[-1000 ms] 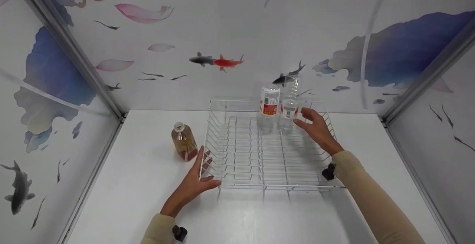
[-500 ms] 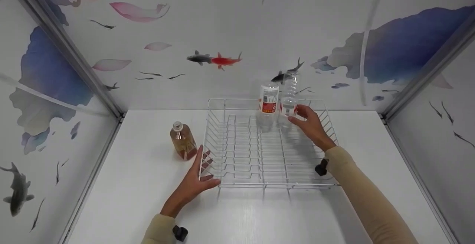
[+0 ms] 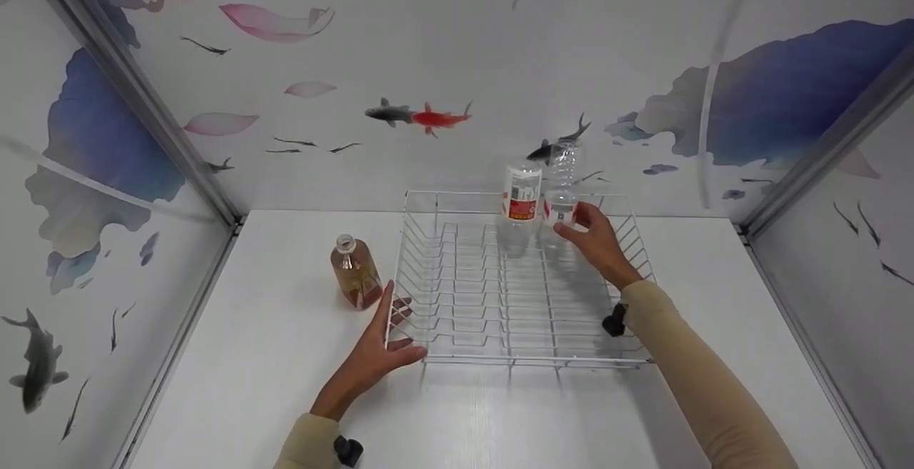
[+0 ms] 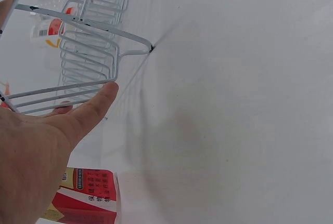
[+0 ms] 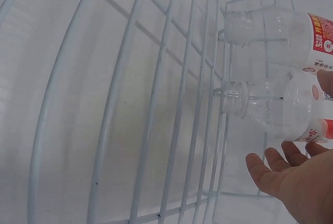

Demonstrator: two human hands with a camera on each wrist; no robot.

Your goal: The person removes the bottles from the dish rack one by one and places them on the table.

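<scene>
Gleaming smooth, the white table (image 3: 464,419) spans the lower frame | left hand (image 3: 378,348), spread wide, touches the front-left corner of a white wire rack (image 3: 485,358), mid-frame | round-shouldered amber-tinted bottle (image 3: 355,273) stands left of centre | right hand (image 3: 600,244), right of centre, holds ribbed clear bottle (image 3: 560,210) upside down, neck over a prong (image 5: 218,92) | smooth-sided clear bottle (image 3: 522,201) inverted beside it

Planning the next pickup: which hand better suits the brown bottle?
Likely the left hand: it's beside the brown bottle, though holding the rack; the right hand grips a clear bottle farther off.
</scene>
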